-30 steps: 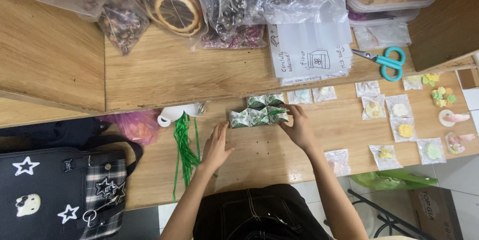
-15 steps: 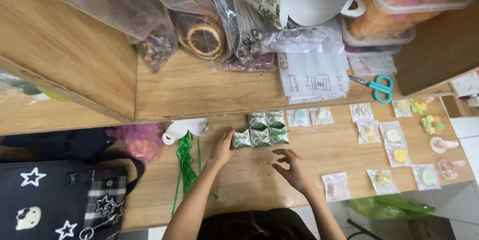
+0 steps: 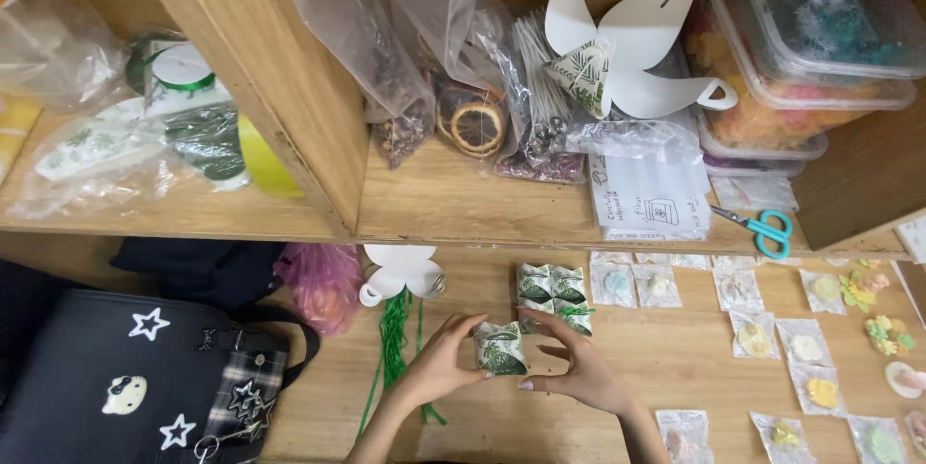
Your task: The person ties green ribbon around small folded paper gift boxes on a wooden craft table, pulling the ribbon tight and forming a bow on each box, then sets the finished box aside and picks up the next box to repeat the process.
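Your left hand (image 3: 436, 360) and right hand (image 3: 579, 372) both grip one small leaf-printed packet (image 3: 500, 348), fingertips pinching it from either side, just above the wooden bench (image 3: 675, 377). The packet sits between your two hands, near the lower middle of the view.

Just beyond it, close to your right fingers, lies a cluster of similar green-and-white packets (image 3: 552, 292) flat on the bench. To the left of your left hand a bundle of green strands (image 3: 394, 348) runs along the bench, with a white paper cutout (image 3: 400, 271) at its upper end and a pink bag (image 3: 323, 283) beside that. A black bag with white stars (image 3: 125, 377) sits at the far left.

To your right, rows of small clear sachets (image 3: 752, 334) holding pastel shapes spread across the bench. Teal-handled scissors (image 3: 762, 230) lie on the shelf edge above them. On the shelf sit plastic bags of dried slices (image 3: 473, 122), a large white paper cutout (image 3: 627, 30) and stacked clear tubs (image 3: 810, 49).
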